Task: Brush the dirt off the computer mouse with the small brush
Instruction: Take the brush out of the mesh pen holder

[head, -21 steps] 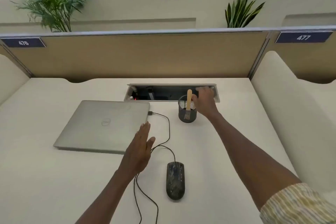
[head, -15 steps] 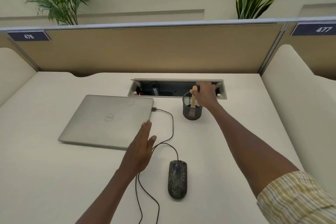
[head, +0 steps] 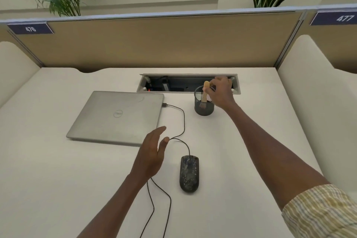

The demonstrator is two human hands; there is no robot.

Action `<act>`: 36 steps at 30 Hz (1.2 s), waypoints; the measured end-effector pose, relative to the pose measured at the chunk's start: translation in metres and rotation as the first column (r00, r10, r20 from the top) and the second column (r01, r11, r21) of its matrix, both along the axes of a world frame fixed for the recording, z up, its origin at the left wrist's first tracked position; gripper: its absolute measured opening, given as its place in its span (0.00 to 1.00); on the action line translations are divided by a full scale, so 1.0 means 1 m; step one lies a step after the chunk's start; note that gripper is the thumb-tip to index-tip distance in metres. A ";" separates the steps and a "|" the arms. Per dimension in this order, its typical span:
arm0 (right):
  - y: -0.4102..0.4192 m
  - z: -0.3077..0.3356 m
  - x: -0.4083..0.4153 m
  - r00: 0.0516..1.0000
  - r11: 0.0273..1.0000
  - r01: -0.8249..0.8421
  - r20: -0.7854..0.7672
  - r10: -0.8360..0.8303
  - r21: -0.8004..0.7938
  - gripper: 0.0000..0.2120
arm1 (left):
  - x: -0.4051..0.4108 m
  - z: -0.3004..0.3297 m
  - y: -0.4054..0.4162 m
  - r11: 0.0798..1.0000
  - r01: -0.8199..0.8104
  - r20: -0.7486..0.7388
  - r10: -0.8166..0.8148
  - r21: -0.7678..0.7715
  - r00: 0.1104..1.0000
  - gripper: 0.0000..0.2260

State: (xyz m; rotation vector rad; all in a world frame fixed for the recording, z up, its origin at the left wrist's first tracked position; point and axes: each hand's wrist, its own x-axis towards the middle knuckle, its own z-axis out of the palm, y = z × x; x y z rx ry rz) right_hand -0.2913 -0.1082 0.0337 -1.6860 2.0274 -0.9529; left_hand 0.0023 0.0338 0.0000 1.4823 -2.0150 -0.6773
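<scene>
brush [head: 205, 92] upright in cup [head: 204, 109], handle up

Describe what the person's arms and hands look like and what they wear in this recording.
Both hands are bare: no gloves, rings or watch show on the left hand or the right hand. Both forearms are uncovered. The right upper arm wears a short sleeve of pale fabric with thin yellow-olive and grey stripes. No sleeve shows on the left arm within the frame.

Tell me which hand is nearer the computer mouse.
Left. The left hand hovers open just beside the computer mouse, to its left over the cable. The right hand is far beyond it, pinching the small brush in the mesh cup.
</scene>
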 end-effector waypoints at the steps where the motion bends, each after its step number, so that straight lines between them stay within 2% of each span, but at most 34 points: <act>1: 0.004 0.010 -0.001 1.000 0.999 0.015 0.022 -0.014 -0.038 0.12 | 0.000 -0.003 0.006 1.000 0.008 -0.009 -0.008 0.014 1.000 0.23; 6: 0.034 0.064 -0.005 0.998 0.979 0.059 0.024 -0.055 -0.194 0.11 | 0.002 -0.016 0.027 0.987 0.108 -0.007 -0.108 0.119 0.994 0.28; 9: 0.060 0.092 -0.003 0.992 0.967 0.069 0.121 -0.040 -0.246 0.10 | 0.005 -0.022 0.033 0.974 0.189 -0.010 -0.189 0.126 0.982 0.33; 12: 0.091 0.109 0.002 0.986 0.949 0.094 0.159 -0.048 -0.301 0.09 | 0.005 -0.027 0.038 0.949 0.244 -0.039 -0.241 0.198 0.970 0.45; 15: 0.124 0.114 0.008 0.976 0.943 0.114 0.211 -0.048 -0.312 0.08 | 0.004 -0.033 0.040 0.915 0.275 0.025 -0.295 0.296 0.955 0.60; 18: 0.152 0.113 0.016 0.961 0.951 0.120 0.272 -0.040 -0.284 0.10 | 0.003 -0.044 0.039 0.878 0.295 0.069 -0.344 0.377 0.936 0.67; 22: 0.176 0.111 0.024 0.944 0.957 0.126 0.327 -0.035 -0.261 0.08 | 0.000 -0.050 0.033 0.865 0.299 0.112 -0.371 0.404 0.922 0.69; 28: 0.197 0.108 0.025 0.955 0.940 0.106 0.296 -0.007 -0.323 0.07 | -0.006 -0.057 0.024 0.876 0.316 0.146 -0.389 0.364 0.910 0.71; 33: 0.208 0.105 0.021 0.956 0.935 0.112 0.292 -0.009 -0.337 0.07 | -0.007 -0.063 0.023 0.877 0.328 0.120 -0.389 0.351 0.913 0.73; 36: 0.210 0.100 0.018 0.960 0.935 0.118 0.281 -0.021 -0.334 0.07 | -0.008 -0.066 0.022 0.887 0.324 0.108 -0.376 0.329 0.920 0.70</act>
